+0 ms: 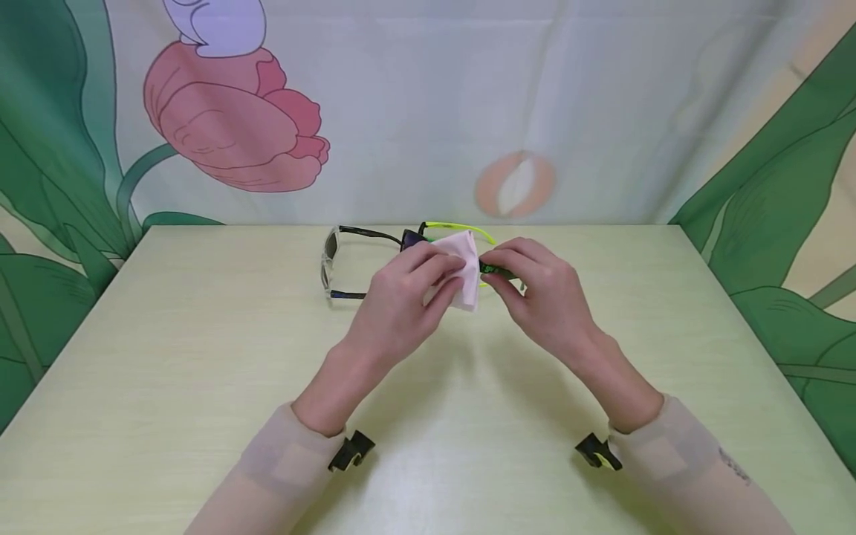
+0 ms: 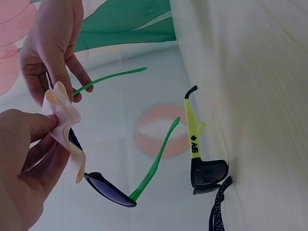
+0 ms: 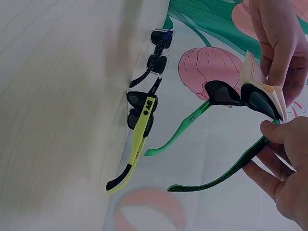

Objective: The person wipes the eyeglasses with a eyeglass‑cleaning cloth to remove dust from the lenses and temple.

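Between the two hands, raised off the table, is a pair of sunglasses (image 3: 224, 93) with dark lenses and green temples. The right hand (image 1: 545, 297) pinches it near the hinge of one temple, thumb against fingers. A pale pink cloth (image 1: 463, 269) lies folded over one lens, and the left hand (image 1: 408, 297) pinches it there between thumb and fingers. In the left wrist view the other lens (image 2: 109, 190) shows past the cloth's edge. Both green temples hang unfolded in the right wrist view.
Behind the hands, sunglasses with yellow temples (image 3: 140, 126) stand on the table (image 1: 167, 334). To their left are sunglasses with a clear frame and dark temples (image 1: 329, 256). A printed curtain (image 1: 414, 111) hangs at the table's far edge.
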`<state>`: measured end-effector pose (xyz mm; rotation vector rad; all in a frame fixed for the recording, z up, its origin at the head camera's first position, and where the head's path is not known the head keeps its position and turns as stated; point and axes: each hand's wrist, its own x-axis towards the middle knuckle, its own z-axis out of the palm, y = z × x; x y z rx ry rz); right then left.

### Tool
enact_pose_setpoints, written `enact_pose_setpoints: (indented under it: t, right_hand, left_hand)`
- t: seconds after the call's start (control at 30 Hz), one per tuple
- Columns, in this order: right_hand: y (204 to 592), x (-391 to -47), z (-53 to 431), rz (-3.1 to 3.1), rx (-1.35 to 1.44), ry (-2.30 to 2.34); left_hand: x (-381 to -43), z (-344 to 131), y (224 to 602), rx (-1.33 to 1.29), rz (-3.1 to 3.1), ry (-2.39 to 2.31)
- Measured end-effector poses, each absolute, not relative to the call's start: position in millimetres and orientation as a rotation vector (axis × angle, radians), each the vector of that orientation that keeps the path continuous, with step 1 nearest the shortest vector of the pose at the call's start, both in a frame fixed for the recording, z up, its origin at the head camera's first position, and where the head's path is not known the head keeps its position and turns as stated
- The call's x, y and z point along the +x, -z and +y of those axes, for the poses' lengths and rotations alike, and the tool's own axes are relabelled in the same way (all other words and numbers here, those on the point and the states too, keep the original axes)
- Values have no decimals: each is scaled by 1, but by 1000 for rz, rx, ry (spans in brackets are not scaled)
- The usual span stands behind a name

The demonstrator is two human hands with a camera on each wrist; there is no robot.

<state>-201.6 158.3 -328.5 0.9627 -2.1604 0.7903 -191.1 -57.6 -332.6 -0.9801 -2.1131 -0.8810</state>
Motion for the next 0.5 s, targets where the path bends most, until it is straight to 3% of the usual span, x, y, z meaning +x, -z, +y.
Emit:
enact_pose_setpoints:
  t: [0.5]
  right_hand:
    - [329,-201,157,-2182,959,-804]
  left_hand:
    - [-192,-63,334,-965,-2138,916]
